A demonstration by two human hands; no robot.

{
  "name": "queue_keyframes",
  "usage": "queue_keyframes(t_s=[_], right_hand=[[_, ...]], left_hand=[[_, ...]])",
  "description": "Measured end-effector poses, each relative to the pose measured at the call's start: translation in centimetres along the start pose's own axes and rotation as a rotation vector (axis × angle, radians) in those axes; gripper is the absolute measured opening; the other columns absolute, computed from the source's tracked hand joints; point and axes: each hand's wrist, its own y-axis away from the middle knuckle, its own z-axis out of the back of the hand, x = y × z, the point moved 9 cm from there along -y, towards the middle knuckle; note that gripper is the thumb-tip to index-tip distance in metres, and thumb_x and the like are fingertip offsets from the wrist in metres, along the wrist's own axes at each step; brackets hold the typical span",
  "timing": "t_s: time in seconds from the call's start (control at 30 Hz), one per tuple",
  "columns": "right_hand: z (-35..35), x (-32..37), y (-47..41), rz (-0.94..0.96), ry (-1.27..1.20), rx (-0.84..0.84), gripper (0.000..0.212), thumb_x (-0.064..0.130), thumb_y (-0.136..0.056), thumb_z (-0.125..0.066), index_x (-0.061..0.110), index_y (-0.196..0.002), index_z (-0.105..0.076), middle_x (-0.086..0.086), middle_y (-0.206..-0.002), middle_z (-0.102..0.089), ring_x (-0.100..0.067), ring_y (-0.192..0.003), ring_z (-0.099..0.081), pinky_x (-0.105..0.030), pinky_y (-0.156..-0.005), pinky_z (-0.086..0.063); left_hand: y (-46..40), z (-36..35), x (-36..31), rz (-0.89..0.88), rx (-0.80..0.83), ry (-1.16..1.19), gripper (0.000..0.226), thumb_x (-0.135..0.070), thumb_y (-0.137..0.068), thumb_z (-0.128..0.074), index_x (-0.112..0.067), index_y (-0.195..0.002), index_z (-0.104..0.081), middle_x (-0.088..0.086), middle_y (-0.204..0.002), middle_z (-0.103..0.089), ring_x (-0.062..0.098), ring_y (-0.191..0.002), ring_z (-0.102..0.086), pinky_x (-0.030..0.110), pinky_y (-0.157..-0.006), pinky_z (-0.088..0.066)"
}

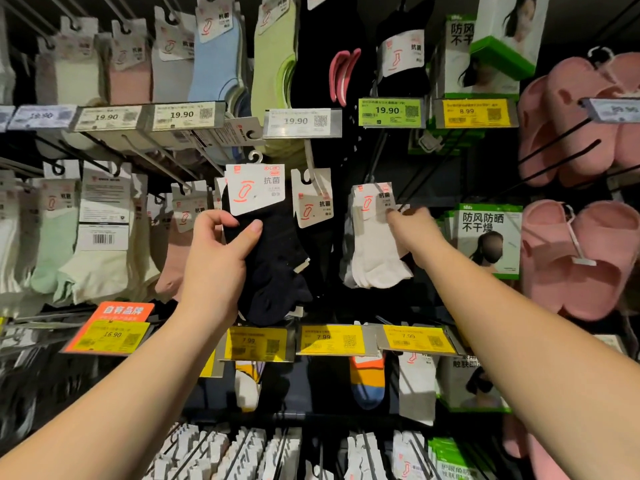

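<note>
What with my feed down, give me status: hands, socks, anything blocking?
Left hand grips black sock pack. Right hand pinches hanging white sock pack. Another carded pack hangs between them.

Pink foam slippers (575,261) hang on pegs at the right, just beside green-edged white mask boxes (485,220). Above, light blue ankle socks (216,64) hang next to pale green ankle socks (273,57). Yellow price labels (325,339) marked 7.99 line the lower rail, right of an orange sign (121,311).
</note>
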Motion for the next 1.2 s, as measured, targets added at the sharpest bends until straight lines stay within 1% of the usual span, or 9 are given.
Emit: queue_keyframes(t_s=[0.1, 0.2, 0.33, 0.43, 0.57, 0.7, 0.9, 1.03, 1.2], right_hand=[[1.3, 4.1, 3.8, 0.302, 0.030, -0.166, 0.029, 0.035, -0.096, -0.057, 0.014, -0.114, -0.056, -0.006, -0.118, -0.057, -0.026, -0.113, -0.055, -0.039, -0.097, -0.043], [-3.1, 8.2, 10.5, 0.436, -0.146, 0.198, 0.025, 0.043, -0.100, -0.052, 0.021, -0.092, -0.060, 0.005, -0.088, -0.062, -0.011, -0.082, -0.059, -0.029, -0.073, -0.043], [-7.8, 9.5, 14.9, 0.409, -0.204, 0.440, 0.038, 0.058, -0.087, -0.065, 0.024, -0.103, -0.061, 0.007, -0.099, -0.069, -0.009, -0.090, -0.067, -0.029, -0.078, -0.053], [-8.3, 8.8, 14.8, 0.364, -0.281, 0.462, 0.029, 0.044, -0.085, -0.075, 0.026, -0.103, -0.061, 0.007, -0.101, -0.072, -0.010, -0.092, -0.071, -0.032, -0.082, -0.059], [-9.1, 7.9, 14.9, 0.288, -0.413, 0.543, 0.021, 0.029, -0.091, -0.072, 0.020, -0.108, -0.065, 0.000, -0.104, -0.075, -0.015, -0.095, -0.073, -0.031, -0.082, -0.059], [-10.0, 7.1, 14.6, 0.192, -0.521, 0.613, 0.026, 0.025, -0.095, -0.067, 0.020, -0.121, -0.067, -0.001, -0.110, -0.076, -0.020, -0.103, -0.072, -0.045, -0.097, -0.056], [-9.6, 6.9, 13.5, 0.163, -0.620, 0.613, 0.023, 0.017, -0.101, -0.056, 0.022, -0.123, -0.062, 0.000, -0.114, -0.075, -0.018, -0.106, -0.071, -0.042, -0.099, -0.054], [-7.5, 7.4, 11.8, 0.277, -0.441, 0.442, 0.034, 0.030, -0.094, -0.058, 0.025, -0.128, -0.059, 0.006, -0.120, -0.071, -0.015, -0.111, -0.068, -0.044, -0.102, -0.052], [-6.2, 9.0, 11.1, 0.363, -0.311, 0.335, 0.029, 0.031, -0.100, -0.055, 0.028, -0.128, -0.058, 0.012, -0.122, -0.068, -0.011, -0.112, -0.064, -0.041, -0.102, -0.051]], left_hand=[[0.1, -0.2, -0.1, 0.003, 0.015, 0.016, 0.022, -0.007, -0.096, -0.062, -0.017, -0.100, -0.044, -0.002, -0.097, -0.061, 0.012, -0.087, -0.065, 0.022, -0.060, -0.055], [0.3, -1.1, 0.1, 0.001, 0.049, 0.023, 0.026, -0.003, -0.095, -0.062, -0.019, -0.093, -0.042, 0.000, -0.097, -0.063, 0.016, -0.090, -0.065, 0.027, -0.066, -0.056], [0.5, -1.2, 0.8, 0.030, 0.017, 0.019, 0.033, -0.004, -0.092, -0.066, -0.018, -0.097, -0.037, 0.005, -0.101, -0.058, 0.016, -0.088, -0.063, 0.027, -0.069, -0.055], [0.5, -0.5, 1.1, 0.056, -0.019, -0.022, 0.044, -0.009, -0.088, -0.072, -0.018, -0.110, -0.035, 0.007, -0.111, -0.056, 0.013, -0.090, -0.065, 0.024, -0.069, -0.056], [0.5, -0.7, 1.2, 0.087, 0.041, -0.018, 0.049, -0.010, -0.088, -0.073, -0.022, -0.120, -0.037, 0.004, -0.122, -0.064, 0.013, -0.106, -0.068, 0.031, -0.087, -0.057], [0.4, -0.4, 1.7, 0.153, 0.028, 0.020, 0.032, -0.028, -0.099, -0.060, -0.024, -0.126, -0.043, 0.002, -0.125, -0.065, 0.015, -0.111, -0.067, 0.038, -0.094, -0.055], [-0.6, 1.8, 1.6, 0.102, -0.098, -0.126, 0.027, -0.024, -0.101, -0.056, -0.025, -0.126, -0.047, -0.007, -0.112, -0.068, 0.017, -0.110, -0.066, 0.042, -0.099, -0.052], [-0.9, 3.3, 0.8, 0.055, -0.183, -0.134, 0.023, -0.019, -0.102, -0.053, -0.024, -0.122, -0.044, -0.006, -0.112, -0.066, 0.015, -0.108, -0.064, 0.033, -0.092, -0.052], [-0.9, 4.2, 0.0, 0.033, -0.215, -0.185, 0.029, -0.029, -0.093, -0.058, -0.028, -0.120, -0.048, -0.006, -0.114, -0.066, 0.016, -0.111, -0.064, 0.046, -0.103, -0.050]])
